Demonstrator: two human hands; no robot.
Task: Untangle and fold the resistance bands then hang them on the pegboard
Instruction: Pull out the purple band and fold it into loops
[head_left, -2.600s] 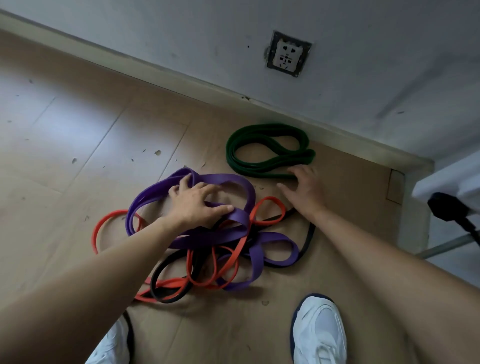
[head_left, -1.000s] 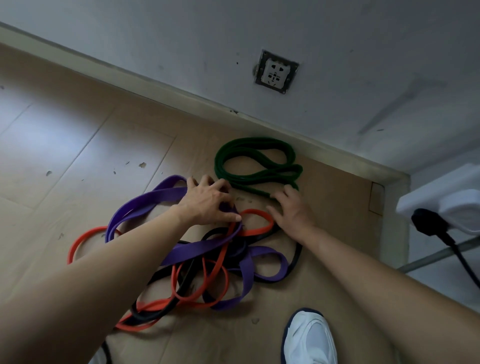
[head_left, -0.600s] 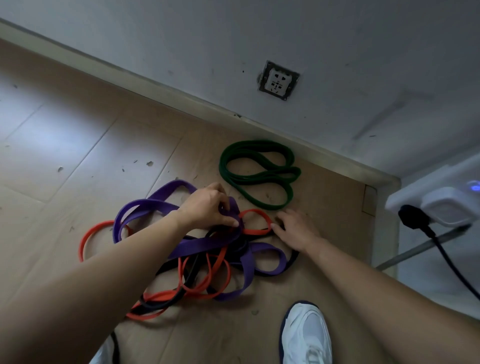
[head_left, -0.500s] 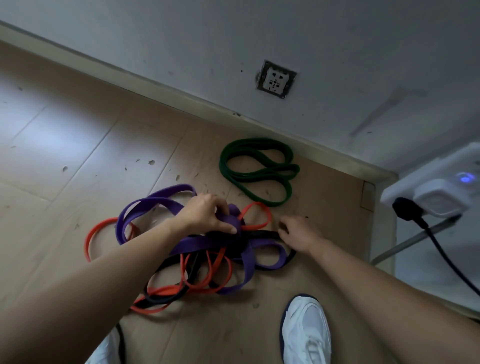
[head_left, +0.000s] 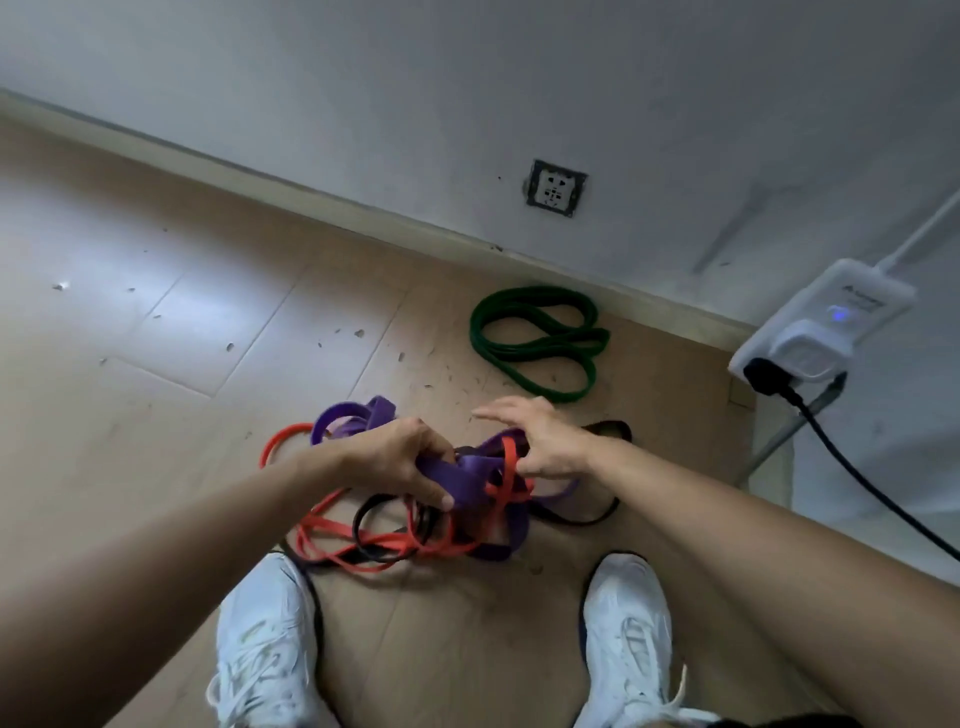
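Observation:
A tangle of purple (head_left: 467, 475), red (head_left: 332, 525) and black (head_left: 608, 428) resistance bands lies on the wooden floor between my feet. My left hand (head_left: 405, 457) grips a bunch of the purple band at the middle of the tangle and holds it a little off the floor. My right hand (head_left: 540, 441) rests on the right side of the tangle with its fingers stretched out to the left. Its thumb is against the red and purple strands. A green band (head_left: 535, 358) lies coiled by itself near the wall. No pegboard is in view.
My white shoes (head_left: 265, 639) (head_left: 628, 629) stand just behind the tangle. A wall socket (head_left: 555, 188) sits above the skirting. At the right a white power strip (head_left: 826, 322) holds a black plug, whose cable (head_left: 857, 478) trails down, beside a thin metal leg (head_left: 779, 436).
My left hand has bunched up the purple band and drawn the tangle back toward my feet. My right hand has left the floor by the black band and come onto the tangle.

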